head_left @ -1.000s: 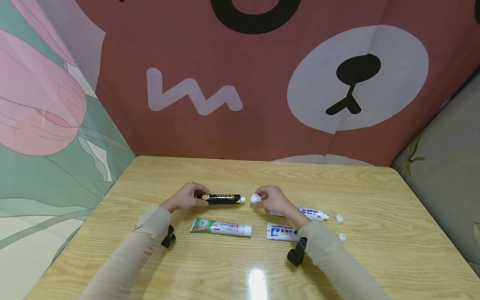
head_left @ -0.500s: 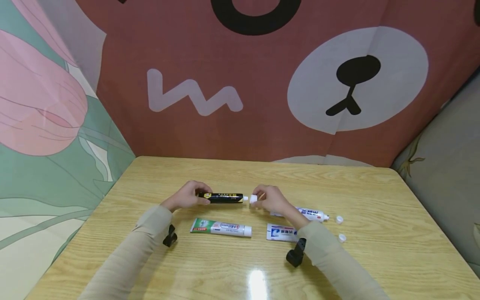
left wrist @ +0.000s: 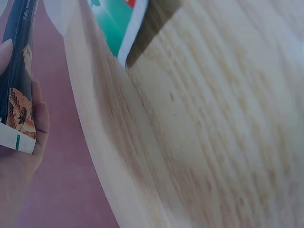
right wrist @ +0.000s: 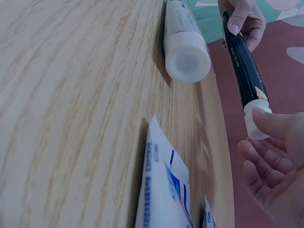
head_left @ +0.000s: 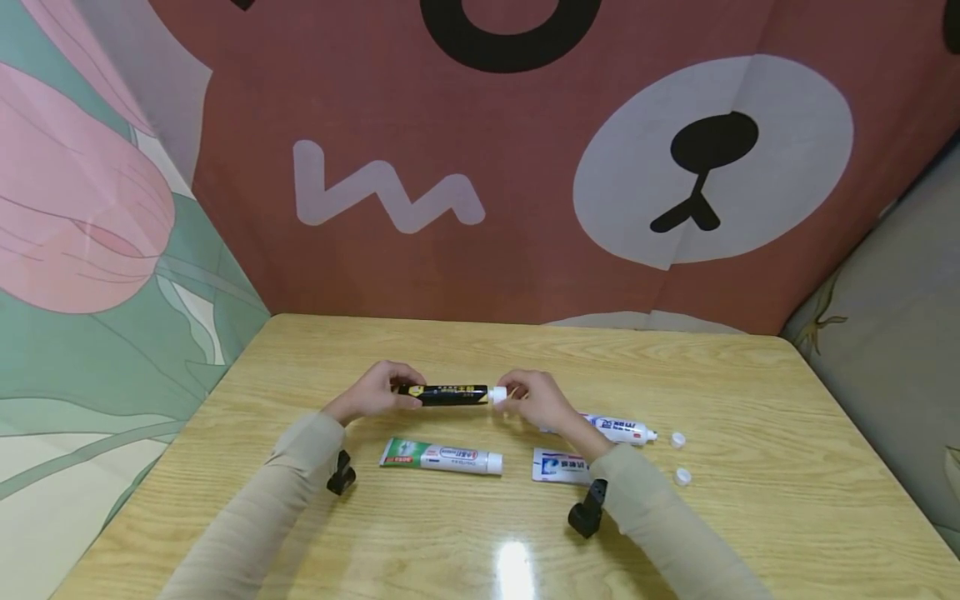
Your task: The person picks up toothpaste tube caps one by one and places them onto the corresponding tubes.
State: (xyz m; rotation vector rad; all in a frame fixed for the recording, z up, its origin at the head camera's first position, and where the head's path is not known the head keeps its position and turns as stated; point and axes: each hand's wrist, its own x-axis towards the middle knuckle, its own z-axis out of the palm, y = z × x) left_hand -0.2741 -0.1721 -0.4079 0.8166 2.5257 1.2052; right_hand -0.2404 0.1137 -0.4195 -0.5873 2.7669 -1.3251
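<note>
A black toothpaste tube [head_left: 453,395] with gold lettering lies level between the two hands. Its crimped tail is gripped by my left hand [head_left: 377,392], thumb on one face and fingers behind, as the left wrist view also shows. At the other end a white cap [right wrist: 256,119] sits over the nozzle. My right hand [head_left: 538,398] pinches that cap; in the right wrist view the thumb presses on its side with the fingers curled beneath. Nearer me lies a green and white toothpaste tube [head_left: 442,457], its white cap on.
Under the right forearm lie two white and blue tubes, an uncapped one [head_left: 621,429] behind and another [head_left: 561,466] in front, partly hidden by the arm. Two loose white caps, one farther back [head_left: 678,440] and one nearer [head_left: 682,477], rest on the wooden table [head_left: 420,546].
The white cap in my right hand has turned and moved left onto the black tube's nozzle, closing the gap between them. The left hand has shifted the tube slightly right.
</note>
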